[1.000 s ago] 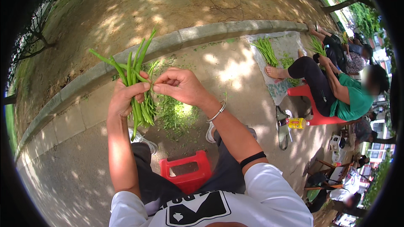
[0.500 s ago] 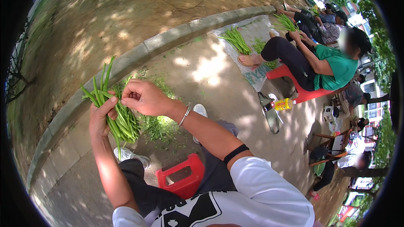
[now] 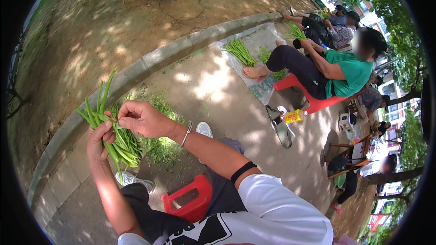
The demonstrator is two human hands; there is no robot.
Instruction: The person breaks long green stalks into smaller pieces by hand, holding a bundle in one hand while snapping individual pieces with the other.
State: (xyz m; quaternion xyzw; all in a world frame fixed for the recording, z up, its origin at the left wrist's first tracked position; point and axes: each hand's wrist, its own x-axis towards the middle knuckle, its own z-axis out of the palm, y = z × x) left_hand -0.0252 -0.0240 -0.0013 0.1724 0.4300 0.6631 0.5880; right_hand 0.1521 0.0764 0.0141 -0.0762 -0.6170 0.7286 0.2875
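My left hand is closed around several long green vegetable stems, which stick out past both sides of the fist. Thumb and forefinger of my right hand pinch the end of one stem lying across the bunch, close to my left fingertips. Behind and below the hands is a thicker heap of green stems, partly hidden by them. Fine green trimmings are scattered on the ground beside it.
Between my legs stands a red plastic stool. A curved stone kerb runs beyond my hands. At right, a person in a green shirt sits holding stems, near a plastic sheet with more stems, a yellow-labelled bottle and a dark bag.
The whole view has shifted, so the surroundings sit slightly further left. My left hand keeps hold of the bunch, and my right fingers stay pinched beside it.
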